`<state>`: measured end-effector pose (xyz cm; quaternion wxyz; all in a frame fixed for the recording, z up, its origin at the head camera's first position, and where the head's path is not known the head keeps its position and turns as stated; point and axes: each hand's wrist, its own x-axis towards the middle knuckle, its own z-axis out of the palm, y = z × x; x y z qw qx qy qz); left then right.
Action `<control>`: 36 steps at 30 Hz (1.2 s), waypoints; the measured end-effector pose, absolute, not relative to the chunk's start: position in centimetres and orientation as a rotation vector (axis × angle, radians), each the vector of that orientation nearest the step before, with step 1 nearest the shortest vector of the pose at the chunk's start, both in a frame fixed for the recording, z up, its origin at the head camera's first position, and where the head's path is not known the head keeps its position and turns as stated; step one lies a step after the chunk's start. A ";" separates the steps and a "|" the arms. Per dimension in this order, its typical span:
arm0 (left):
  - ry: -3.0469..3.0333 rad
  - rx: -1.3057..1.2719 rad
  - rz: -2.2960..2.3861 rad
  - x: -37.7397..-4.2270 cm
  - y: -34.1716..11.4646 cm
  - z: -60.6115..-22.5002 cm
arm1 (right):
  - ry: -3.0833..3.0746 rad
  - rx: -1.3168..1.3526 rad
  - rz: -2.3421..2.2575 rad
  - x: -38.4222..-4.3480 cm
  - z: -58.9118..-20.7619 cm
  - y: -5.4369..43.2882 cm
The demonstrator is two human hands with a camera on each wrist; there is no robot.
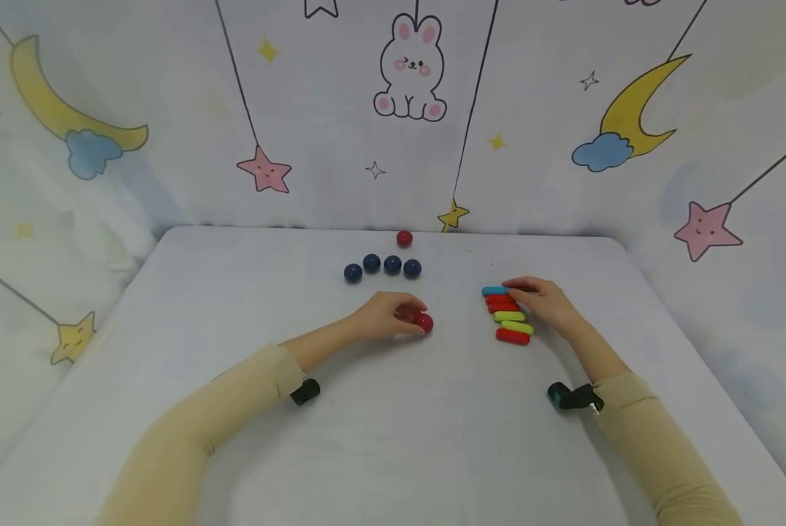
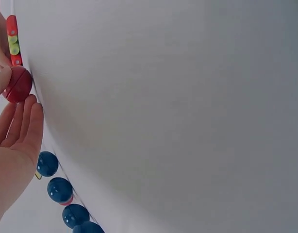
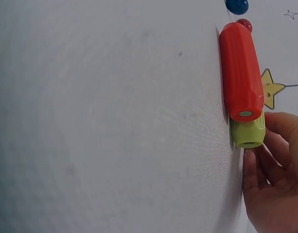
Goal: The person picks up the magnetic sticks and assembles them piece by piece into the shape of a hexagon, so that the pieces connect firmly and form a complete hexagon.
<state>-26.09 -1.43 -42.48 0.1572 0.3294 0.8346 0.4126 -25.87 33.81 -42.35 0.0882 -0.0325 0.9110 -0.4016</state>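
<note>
Near the middle of the table, my left hand (image 1: 388, 317) holds a shiny red ball (image 1: 423, 323) between thumb and fingers. The left wrist view shows the thumb on one side of this red ball (image 2: 19, 84) and the fingertips under the other. To the right, several short plastic sticks in red, yellow-green and blue lie side by side in a column. My right hand (image 1: 543, 299) pinches the right end of the blue stick (image 1: 494, 291) at the column's far end. In the right wrist view the nearest red stick (image 3: 241, 73) and a yellow-green stick (image 3: 248, 132) hide the blue one.
Several dark blue balls (image 1: 392, 264) form a loose row beyond my left hand, with another red ball (image 1: 404, 238) behind them near the table's back edge. A white cloth with cartoon prints, such as a rabbit (image 1: 411, 69), hangs behind the white table (image 1: 393, 438).
</note>
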 end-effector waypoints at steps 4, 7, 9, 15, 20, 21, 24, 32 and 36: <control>2.376 0.936 1.182 -25.3 -2.7 -42.4 | 2.711 -0.092 -1.185 -26.0 -42.4 33.8; 2.371 0.919 1.193 -24.7 -3.7 -42.4 | 2.709 -0.087 -1.180 -26.0 -42.4 33.8; 2.370 0.896 1.207 -24.2 -4.4 -42.4 | 2.710 -0.086 -1.174 -26.0 -42.4 33.7; 2.355 0.829 1.239 -22.7 -6.4 -42.5 | 2.707 -0.079 -1.173 -25.9 -42.3 33.5; 2.334 0.798 1.259 -21.4 -7.7 -42.4 | 2.710 -0.071 -1.157 -25.8 -42.1 33.4; 2.329 0.790 1.265 -21.2 -8.0 -42.4 | 2.711 -0.070 -1.154 -25.8 -42.1 33.3; 2.320 0.782 1.279 -20.5 -8.7 -42.3 | 2.710 -0.065 -1.150 -25.8 -42.1 33.4; 2.322 0.741 1.300 -19.2 -10.5 -42.3 | 2.695 -0.049 -1.167 -25.8 -42.1 33.4; 2.354 0.716 1.283 -18.8 -11.2 -42.5 | 2.690 -0.047 -1.162 -26.0 -42.1 33.4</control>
